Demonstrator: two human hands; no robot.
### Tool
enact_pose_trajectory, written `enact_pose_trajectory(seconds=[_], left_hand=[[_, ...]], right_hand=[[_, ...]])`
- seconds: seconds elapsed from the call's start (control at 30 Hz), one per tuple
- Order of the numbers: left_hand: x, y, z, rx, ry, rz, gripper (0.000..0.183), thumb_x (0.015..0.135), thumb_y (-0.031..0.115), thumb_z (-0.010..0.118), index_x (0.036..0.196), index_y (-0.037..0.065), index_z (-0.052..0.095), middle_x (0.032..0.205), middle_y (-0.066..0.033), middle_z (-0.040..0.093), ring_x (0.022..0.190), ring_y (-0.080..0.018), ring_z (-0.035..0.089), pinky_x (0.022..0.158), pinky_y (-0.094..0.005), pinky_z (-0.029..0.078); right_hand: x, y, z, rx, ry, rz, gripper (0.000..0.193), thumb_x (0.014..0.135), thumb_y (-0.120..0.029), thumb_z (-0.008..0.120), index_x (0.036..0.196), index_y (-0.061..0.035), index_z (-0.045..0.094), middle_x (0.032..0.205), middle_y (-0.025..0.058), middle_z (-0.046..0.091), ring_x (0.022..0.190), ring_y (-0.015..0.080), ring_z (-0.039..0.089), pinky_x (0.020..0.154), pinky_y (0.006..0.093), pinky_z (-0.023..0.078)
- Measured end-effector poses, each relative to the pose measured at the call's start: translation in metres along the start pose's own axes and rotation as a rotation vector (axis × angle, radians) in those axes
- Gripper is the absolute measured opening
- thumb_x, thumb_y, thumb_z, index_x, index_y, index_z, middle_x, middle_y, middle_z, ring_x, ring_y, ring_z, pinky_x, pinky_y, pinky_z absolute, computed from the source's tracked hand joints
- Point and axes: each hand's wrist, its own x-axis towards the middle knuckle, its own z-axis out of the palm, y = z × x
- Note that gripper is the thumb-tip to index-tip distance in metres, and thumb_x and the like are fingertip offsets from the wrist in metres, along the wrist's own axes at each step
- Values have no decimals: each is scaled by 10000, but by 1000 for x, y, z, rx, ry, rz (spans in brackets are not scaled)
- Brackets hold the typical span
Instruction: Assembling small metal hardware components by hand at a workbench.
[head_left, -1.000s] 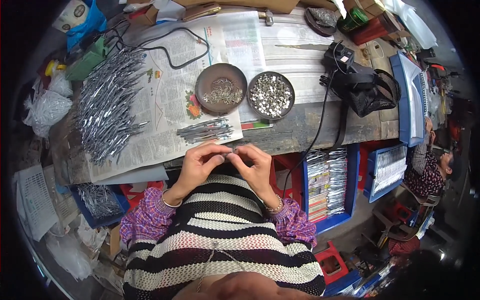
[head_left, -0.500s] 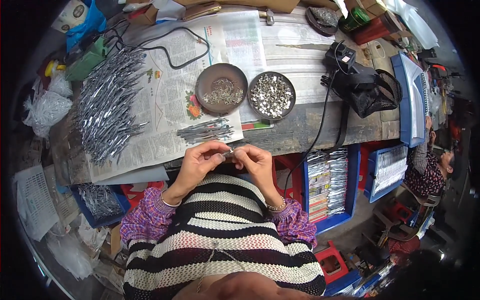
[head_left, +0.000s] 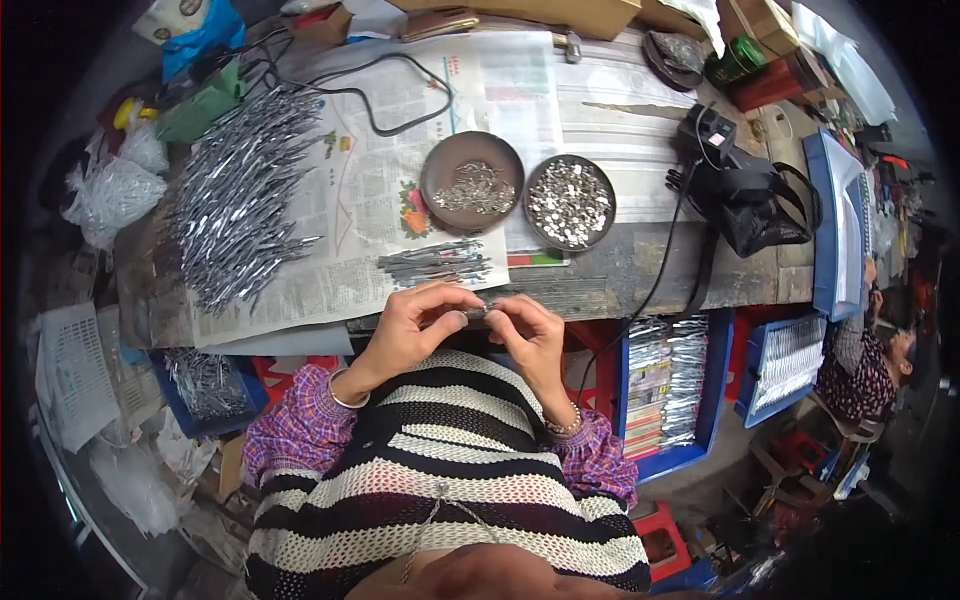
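Observation:
My left hand (head_left: 420,322) and my right hand (head_left: 527,330) meet at the table's near edge, in front of my striped top. Thumb and fingers of each are pinched together on something small, mostly hidden by the fingertips. Just beyond them, a small bunch of thin grey metal strips (head_left: 437,263) lies on newspaper. Farther off stand two round dishes: a brown dish (head_left: 440,150) with fine, thin metal pieces (head_left: 474,190), and a dark dish (head_left: 611,205) filled with small shiny metal pieces (head_left: 570,203).
A large heap of thin metal strips (head_left: 240,200) covers the newspaper (head_left: 350,270) at left. A black cable (head_left: 400,128) curls behind it. At right are a black mesh bag (head_left: 755,210) and blue trays (head_left: 715,400). Another person (head_left: 865,365) sits far right.
The whole view has shifted, so the table and dishes appear slightly farther right and lower. Both hands stay pinched together, with their fingertips slightly rearranged.

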Motion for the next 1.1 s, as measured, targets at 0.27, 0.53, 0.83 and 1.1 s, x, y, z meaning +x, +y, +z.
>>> enact_pose_trajectory(seconds=[0.27,0.53,0.83,1.1], left_hand=[[29,1,-32,718,204,373,174,743,-36,605,905,17,640,842,-122,618,779,-288,602,696,-343,481],[24,-10,-35,734,258,470,178,717,2,651,891,38,648,841,-93,600,788,-264,571,702,-346,468],[-13,-3,-112,936,374,382,147,709,1,645,853,29,648,804,-94,587,767,-268,552,689,-343,457],[-31,-13,-149,1160,561,175,200,720,0,589,908,56,628,830,-81,512,806,-274,510,717,-374,435]], right_hand=[[2,2,3,-78,-92,13,93,826,-38,624,886,29,651,731,21,592,609,54,564,545,189,446],[-2,6,6,-121,-128,62,83,818,-10,618,875,41,652,737,29,601,618,64,557,545,190,444],[0,9,8,-162,-144,25,84,814,-11,617,874,35,655,716,34,597,589,69,550,532,190,426],[1,4,10,-217,-163,17,89,799,-8,617,872,25,657,707,46,601,604,73,551,543,195,416]])
